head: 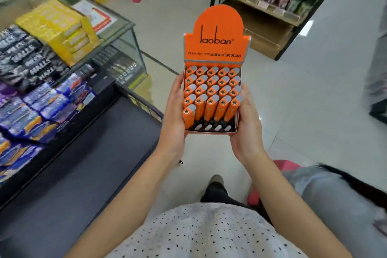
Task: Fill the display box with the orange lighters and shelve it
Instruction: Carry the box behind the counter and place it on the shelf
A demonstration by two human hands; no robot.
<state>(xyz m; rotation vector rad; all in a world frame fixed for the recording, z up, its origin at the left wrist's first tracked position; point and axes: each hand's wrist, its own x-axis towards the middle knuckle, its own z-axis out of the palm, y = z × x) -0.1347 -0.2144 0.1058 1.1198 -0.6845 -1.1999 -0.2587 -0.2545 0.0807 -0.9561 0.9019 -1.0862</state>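
Both our hands clasped the display box (215, 52) in mid-air above the floor, left hand (174, 111) and right hand (248, 119) closed on its sides; orange lighters (211, 92) filled all but four front-row slots.

1. "laoban" in thin black letters, with a small registered mark, on the arched orange header card (217, 27) of the display box, centre of the frame.
2. Below it, one black line starting "ITEM NO", the rest blurred, closing on bracketed Chinese characters.
3. "HALLS" repeated on the black packs (27, 58), left edge, blurred.
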